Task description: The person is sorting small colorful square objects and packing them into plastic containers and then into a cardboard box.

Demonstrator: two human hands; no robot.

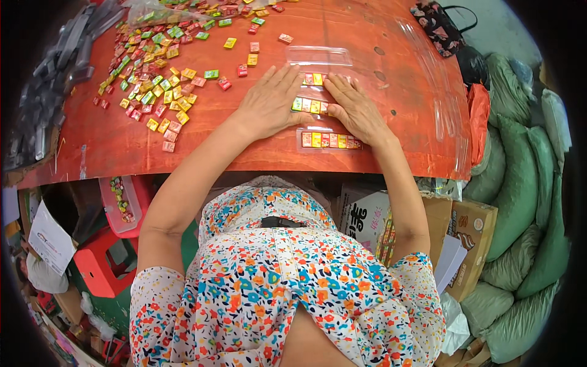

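Note:
Both hands lie flat with fingers stretched out over clear plastic trays filled with rows of small, candy-sized red, yellow and green boxes. My left hand [272, 101] is at the left ends of the far row [314, 79] and the middle row [309, 105]. Across from it, my right hand [359, 113] covers the right ends of the same two rows, its thumb on or close to the middle one. Nearer the table edge lies another filled tray [331, 140], which neither hand touches. Beyond the fingertips sits an empty clear tray [319, 55].
Many loose little boxes [159, 92] spread over the left of the red table [244, 158]. More clear trays [422, 73] lie along its right side. A stack of clear plastic [58, 79] stands at far left. Below are a red stool [101, 263] and cartons [474, 238]; green sacks [520, 177] line the right.

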